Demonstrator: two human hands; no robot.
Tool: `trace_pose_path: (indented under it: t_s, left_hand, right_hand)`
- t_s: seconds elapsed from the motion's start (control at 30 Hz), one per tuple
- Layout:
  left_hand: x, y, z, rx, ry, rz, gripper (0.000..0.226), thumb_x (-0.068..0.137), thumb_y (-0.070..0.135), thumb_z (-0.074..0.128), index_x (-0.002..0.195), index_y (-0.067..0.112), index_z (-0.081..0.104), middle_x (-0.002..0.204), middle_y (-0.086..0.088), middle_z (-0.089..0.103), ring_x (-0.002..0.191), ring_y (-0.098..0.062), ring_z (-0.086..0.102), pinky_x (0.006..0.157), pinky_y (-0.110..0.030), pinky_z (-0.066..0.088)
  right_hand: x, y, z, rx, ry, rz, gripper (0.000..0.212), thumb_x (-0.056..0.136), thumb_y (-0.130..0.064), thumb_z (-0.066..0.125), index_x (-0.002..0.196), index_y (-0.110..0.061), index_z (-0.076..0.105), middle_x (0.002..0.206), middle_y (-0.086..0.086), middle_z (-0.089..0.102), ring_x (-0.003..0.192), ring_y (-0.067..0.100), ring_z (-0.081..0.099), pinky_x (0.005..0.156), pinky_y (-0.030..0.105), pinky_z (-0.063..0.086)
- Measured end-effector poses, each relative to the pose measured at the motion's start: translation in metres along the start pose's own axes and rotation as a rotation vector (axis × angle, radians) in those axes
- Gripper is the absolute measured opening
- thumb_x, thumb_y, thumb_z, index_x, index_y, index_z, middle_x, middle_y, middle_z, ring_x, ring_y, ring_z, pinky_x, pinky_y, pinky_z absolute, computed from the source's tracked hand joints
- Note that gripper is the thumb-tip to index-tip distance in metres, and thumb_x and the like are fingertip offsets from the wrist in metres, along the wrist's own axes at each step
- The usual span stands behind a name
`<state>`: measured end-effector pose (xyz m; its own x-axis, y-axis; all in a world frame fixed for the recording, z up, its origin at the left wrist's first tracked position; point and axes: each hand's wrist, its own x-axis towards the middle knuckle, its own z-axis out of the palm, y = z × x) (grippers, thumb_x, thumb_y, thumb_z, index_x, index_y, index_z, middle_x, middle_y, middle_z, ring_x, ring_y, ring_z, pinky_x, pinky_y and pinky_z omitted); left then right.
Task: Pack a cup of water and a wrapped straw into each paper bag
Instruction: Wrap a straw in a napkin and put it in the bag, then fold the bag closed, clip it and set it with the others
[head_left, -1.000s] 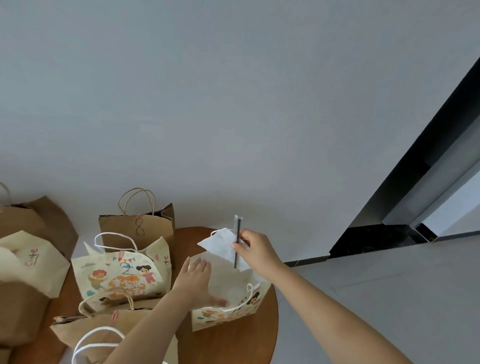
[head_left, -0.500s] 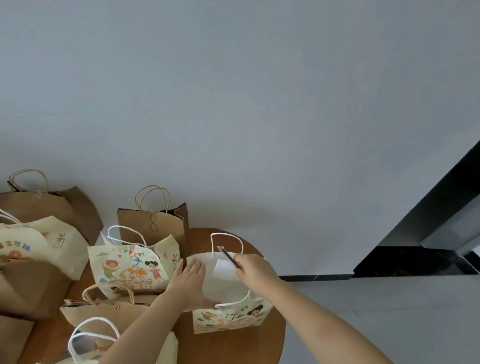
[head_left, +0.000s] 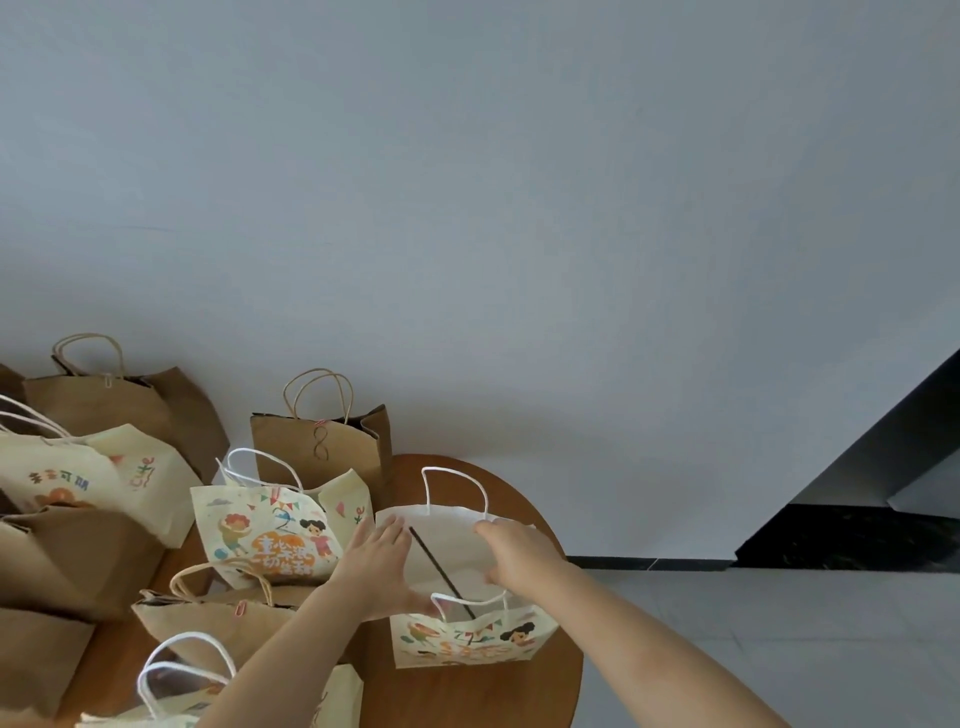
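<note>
While my left hand (head_left: 375, 566) presses flat on the bag (head_left: 467, 642) and I cannot tell what my right hand (head_left: 519, 557) grips, 1 nudge could tip the leaning straw (head_left: 441, 571) out.

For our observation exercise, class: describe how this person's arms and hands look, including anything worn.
The left forearm and right forearm are bare, with no sleeve in view. The left hand and right hand wear no gloves; no ring, watch or bracelet shows.

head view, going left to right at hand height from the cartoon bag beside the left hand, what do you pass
cartoon bag → left hand → straw → right hand → dark wall panel
</note>
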<state>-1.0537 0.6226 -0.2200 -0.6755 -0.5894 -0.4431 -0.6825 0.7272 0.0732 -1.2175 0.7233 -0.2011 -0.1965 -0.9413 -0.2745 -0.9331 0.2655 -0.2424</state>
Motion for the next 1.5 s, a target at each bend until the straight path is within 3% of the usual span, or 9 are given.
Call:
trace_pose_path:
  t_s: [0.07, 0.17, 0.33, 0.5, 0.67, 0.97, 1.2, 1.37, 1.5]
  left_hand:
    - [-0.002, 0.003, -0.002, -0.031, 0.008, -0.012, 0.106, 0.076, 0.078, 0.044, 0.153, 0.017, 0.003, 0.161, 0.001, 0.001, 0.147, -0.019, -0.009, 0.113, -0.042, -0.017]
    - [-0.007, 0.009, -0.012, -0.127, 0.041, -0.059, 0.109, 0.070, 0.088, 0.031, 0.152, 0.018, 0.013, 0.160, 0.002, 0.011, 0.148, -0.018, 0.002, 0.116, -0.038, -0.009]
    - [-0.015, 0.016, -0.036, -0.226, 0.283, -0.123, 0.064, 0.094, 0.058, 0.039, 0.147, 0.021, 0.031, 0.155, 0.005, 0.027, 0.145, -0.016, 0.020, 0.117, -0.033, 0.014]
    - [-0.017, 0.014, -0.056, -0.191, 0.403, -0.144, 0.051, 0.100, 0.043, 0.035, 0.144, 0.017, 0.036, 0.152, 0.002, 0.033, 0.143, -0.016, 0.023, 0.118, -0.029, 0.013]
    - [-0.028, 0.009, -0.078, -0.157, 0.520, -0.165, 0.051, 0.101, 0.041, 0.033, 0.145, 0.017, 0.035, 0.154, 0.002, 0.030, 0.144, -0.013, 0.020, 0.118, -0.027, 0.002]
    - [-0.090, -0.027, -0.083, -0.149, 0.540, -0.409, 0.059, 0.101, 0.047, 0.028, 0.149, 0.014, 0.026, 0.158, -0.002, 0.019, 0.147, -0.016, 0.009, 0.118, -0.031, 0.000]
    - [-0.169, -0.078, -0.068, -0.174, 0.596, -0.592, 0.059, 0.101, 0.047, 0.027, 0.150, 0.014, 0.024, 0.158, -0.001, 0.021, 0.147, -0.015, 0.010, 0.118, -0.031, -0.001]
    - [-0.242, -0.135, -0.041, -0.180, 0.635, -0.740, 0.058, 0.101, 0.048, 0.027, 0.148, 0.014, 0.029, 0.156, -0.001, 0.026, 0.147, -0.016, 0.013, 0.119, -0.032, 0.001]
    - [-0.308, -0.192, -0.015, -0.208, 0.665, -0.843, 0.058, 0.100, 0.049, 0.029, 0.146, 0.015, 0.034, 0.155, 0.000, 0.029, 0.146, -0.016, 0.016, 0.119, -0.032, 0.005]
  right_hand:
    - [0.000, 0.000, -0.001, 0.005, 0.018, -0.035, 0.038, 0.090, -0.017, 0.062, 0.125, -0.014, 0.050, 0.122, 0.006, 0.058, 0.107, 0.024, 0.059, 0.089, 0.036, 0.051]
    - [0.003, 0.000, -0.007, 0.015, 0.084, -0.094, 0.035, 0.095, -0.018, 0.054, 0.129, -0.014, 0.050, 0.119, 0.005, 0.060, 0.104, 0.023, 0.059, 0.087, 0.034, 0.051]
    - [0.008, -0.002, -0.032, 0.028, 0.342, -0.208, 0.031, 0.099, -0.020, 0.046, 0.127, -0.011, 0.056, 0.124, 0.005, 0.059, 0.111, 0.022, 0.055, 0.093, 0.029, 0.044]
    - [0.019, -0.009, -0.058, 0.003, 0.502, -0.299, 0.022, 0.091, -0.008, 0.055, 0.110, -0.003, 0.066, 0.104, 0.012, 0.067, 0.093, 0.031, 0.064, 0.080, 0.038, 0.052]
    - [0.026, -0.029, -0.084, -0.039, 0.431, -0.357, 0.038, 0.100, -0.022, 0.041, 0.135, -0.007, 0.048, 0.135, 0.008, 0.053, 0.123, 0.024, 0.048, 0.104, 0.032, 0.036]
    - [0.043, -0.097, -0.088, -0.091, 0.272, -0.526, 0.050, 0.102, -0.032, 0.034, 0.147, -0.012, 0.029, 0.154, 0.004, 0.030, 0.144, 0.018, 0.022, 0.119, 0.035, 0.011]
    - [0.036, -0.192, -0.085, -0.097, 0.196, -0.698, 0.045, 0.102, -0.029, 0.033, 0.144, -0.012, 0.035, 0.150, 0.002, 0.037, 0.140, 0.016, 0.028, 0.118, 0.035, 0.013]
    - [0.014, -0.287, -0.069, -0.071, 0.162, -0.784, 0.048, 0.102, -0.031, 0.034, 0.145, -0.010, 0.034, 0.150, 0.004, 0.037, 0.139, 0.018, 0.030, 0.118, 0.036, 0.010]
    - [-0.006, -0.371, -0.048, -0.064, 0.166, -0.852, 0.047, 0.101, -0.033, 0.036, 0.143, -0.011, 0.038, 0.147, 0.004, 0.041, 0.137, 0.019, 0.034, 0.117, 0.036, 0.016]
